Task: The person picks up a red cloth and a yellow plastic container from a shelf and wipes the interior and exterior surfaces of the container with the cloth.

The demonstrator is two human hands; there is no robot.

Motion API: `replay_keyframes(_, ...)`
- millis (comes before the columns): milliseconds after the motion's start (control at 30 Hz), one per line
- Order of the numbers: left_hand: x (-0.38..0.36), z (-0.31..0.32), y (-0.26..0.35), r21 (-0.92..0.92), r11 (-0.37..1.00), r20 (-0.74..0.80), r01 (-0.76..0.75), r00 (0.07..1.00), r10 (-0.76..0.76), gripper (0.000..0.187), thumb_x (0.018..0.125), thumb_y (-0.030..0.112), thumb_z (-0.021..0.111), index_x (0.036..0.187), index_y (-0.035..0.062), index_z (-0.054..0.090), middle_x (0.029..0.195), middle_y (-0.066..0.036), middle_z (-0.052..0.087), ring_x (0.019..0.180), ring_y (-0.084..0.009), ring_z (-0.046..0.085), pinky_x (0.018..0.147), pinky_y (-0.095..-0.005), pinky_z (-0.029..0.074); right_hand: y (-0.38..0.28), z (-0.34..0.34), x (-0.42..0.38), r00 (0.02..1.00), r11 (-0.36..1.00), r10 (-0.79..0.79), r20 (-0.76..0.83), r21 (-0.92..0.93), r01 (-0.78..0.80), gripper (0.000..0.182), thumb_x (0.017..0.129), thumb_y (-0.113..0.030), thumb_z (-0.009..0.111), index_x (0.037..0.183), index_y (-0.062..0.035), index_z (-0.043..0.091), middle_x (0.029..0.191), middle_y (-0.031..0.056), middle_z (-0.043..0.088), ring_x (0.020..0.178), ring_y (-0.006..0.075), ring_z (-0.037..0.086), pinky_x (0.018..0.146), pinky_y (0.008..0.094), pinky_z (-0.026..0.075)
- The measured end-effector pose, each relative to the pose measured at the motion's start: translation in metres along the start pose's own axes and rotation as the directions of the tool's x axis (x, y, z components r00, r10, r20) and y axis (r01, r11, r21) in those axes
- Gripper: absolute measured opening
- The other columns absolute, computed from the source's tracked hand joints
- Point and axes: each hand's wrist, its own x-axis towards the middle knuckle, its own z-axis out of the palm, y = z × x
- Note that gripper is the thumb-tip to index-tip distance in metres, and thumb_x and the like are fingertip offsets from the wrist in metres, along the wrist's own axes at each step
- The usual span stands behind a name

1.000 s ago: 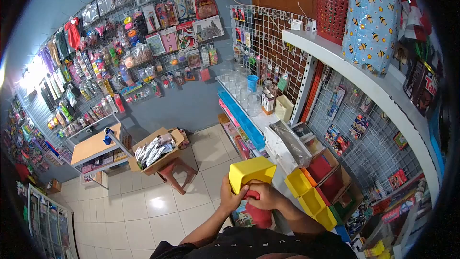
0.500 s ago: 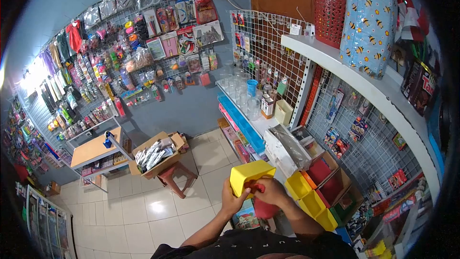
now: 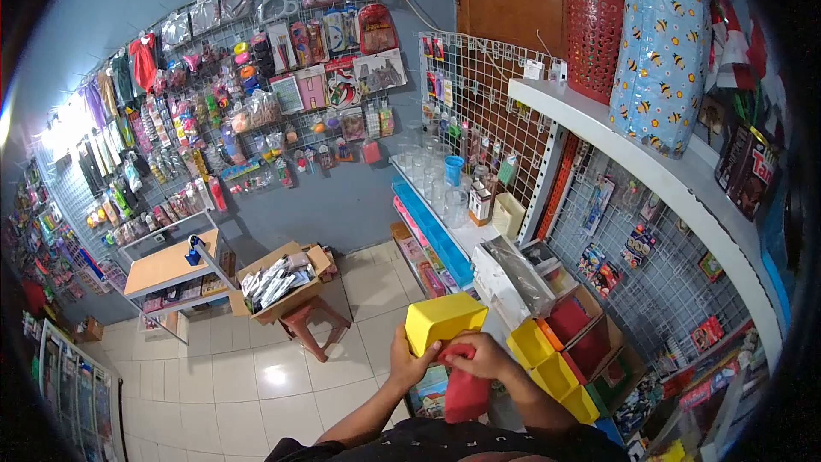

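Observation:
A yellow plastic container [image 3: 443,316] is held tilted in front of my body. My left hand [image 3: 410,361] grips it by its left side, with the thumb on the near rim. My right hand [image 3: 481,358] is closed on a red cloth [image 3: 467,389] just at the container's near edge. Most of the cloth hangs down below that hand. The container's inside is mostly turned out of sight. To the right of my right hand stand yellow compartments [image 3: 532,344].
White shelf [image 3: 475,235] carries glass jars, a blue cup [image 3: 454,169] and a blue tray [image 3: 440,235]. A carton of packets [image 3: 275,284] rests on a brown stool [image 3: 315,325] on the tiled floor. An upper shelf [image 3: 616,133] juts out at right, holding a red basket [image 3: 593,43].
My right hand has drawn the red cloth out of the container's opening, and more of it now hangs below. The view has shifted slightly. My left hand keeps its hold on the container.

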Motion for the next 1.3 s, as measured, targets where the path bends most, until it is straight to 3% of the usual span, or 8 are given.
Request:
replay_keyframes(167,-0.005,0.007,0.003,0.030,0.999,0.054,-0.033,0.998,0.032,0.070,0.084,0.029,0.083,0.133,-0.0036,0.045,0.112,-0.017,0.065,0.103,-0.0270,0.066,0.090,-0.0390,0.052,-0.020,0.017,-0.001,0.992,0.956,0.080,-0.098,-0.273,-0.104,0.030,0.080,-0.017,0.077,0.106,-0.0041,0.071,0.103,0.0152,0.071,0.098,0.0360,0.069,0.087,0.0391,0.055)
replay_keyframes(300,-0.005,0.003,-0.001,0.011,0.999,0.037,-0.044,0.998,0.044,0.070,0.084,0.029,0.082,0.134,-0.0035,0.044,0.112,-0.017,0.065,0.103,-0.0267,0.065,0.090,-0.0390,0.052,0.018,0.011,0.003,1.000,0.999,-0.027,0.000,0.028,0.027,0.032,0.082,-0.014,0.072,0.113,-0.0055,0.069,0.105,0.0155,0.069,0.101,0.0361,0.067,0.087,0.0410,0.055)
replay_keyframes(433,-0.006,0.004,0.001,-0.032,0.999,0.036,-0.019,0.999,0.020,0.069,0.085,0.029,0.082,0.133,-0.0033,0.045,0.112,-0.016,0.065,0.104,-0.0267,0.065,0.091,-0.0394,0.052,-0.014,0.005,-0.001,0.997,0.934,0.072,-0.035,-0.348,-0.080,0.030,0.082,-0.017,0.074,0.110,-0.0065,0.069,0.105,0.0135,0.069,0.101,0.0360,0.066,0.086,0.0429,0.054)
replay_keyframes(567,-0.007,0.001,0.011,-0.029,0.999,0.030,-0.013,0.999,0.014,0.069,0.085,0.030,0.082,0.132,-0.0034,0.045,0.113,-0.017,0.065,0.106,-0.0269,0.064,0.091,-0.0392,0.051,0.023,0.012,-0.002,0.998,0.997,-0.057,0.039,0.061,0.054,0.036,0.085,-0.022,0.074,0.116,-0.0060,0.069,0.109,0.0148,0.069,0.103,0.0348,0.067,0.088,0.0413,0.054)
replay_keyframes(700,-0.009,0.009,0.003,0.046,0.998,0.008,-0.031,0.999,0.031,0.070,0.085,0.033,0.082,0.132,-0.0033,0.045,0.113,-0.017,0.064,0.105,-0.0269,0.064,0.092,-0.0392,0.051,-0.007,0.017,0.001,0.981,0.915,0.189,-0.041,-0.356,-0.191,0.031,0.083,-0.019,0.071,0.112,-0.0073,0.069,0.112,0.0164,0.068,0.106,0.0380,0.066,0.088,0.0430,0.054)
replay_keyframes(767,-0.009,0.008,0.002,0.060,0.998,0.038,-0.032,0.999,0.029,0.071,0.085,0.034,0.082,0.132,-0.0031,0.045,0.114,-0.017,0.063,0.106,-0.0269,0.064,0.092,-0.0395,0.051,-0.011,0.026,0.003,0.989,0.978,-0.147,-0.033,-0.153,0.140,0.031,0.084,-0.018,0.070,0.111,-0.0047,0.067,0.112,0.0179,0.067,0.104,0.0369,0.066,0.088,0.0422,0.053)
replay_keyframes(900,-0.011,0.007,0.003,-0.009,0.999,0.028,-0.034,0.999,0.034,0.071,0.085,0.034,0.082,0.133,-0.0028,0.045,0.115,-0.016,0.063,0.106,-0.0273,0.064,0.093,-0.0400,0.051,0.023,0.022,0.009,0.987,0.963,0.146,-0.073,-0.219,-0.158,0.027,0.083,-0.019,0.071,0.105,-0.0029,0.068,0.105,0.0177,0.069,0.097,0.0357,0.068,0.082,0.0423,0.054)
replay_keyframes(1300,-0.006,0.000,0.005,-0.037,0.999,-0.030,-0.028,0.999,0.027,0.070,0.085,0.032,0.081,0.132,-0.0041,0.044,0.116,-0.017,0.062,0.107,-0.0265,0.063,0.093,-0.0389,0.050,0.010,0.021,-0.009,0.998,0.992,-0.058,-0.018,-0.111,0.056,0.029,0.087,-0.012,0.071,0.114,-0.0021,0.069,0.116,0.0166,0.069,0.107,0.0340,0.067,0.093,0.0400,0.053)
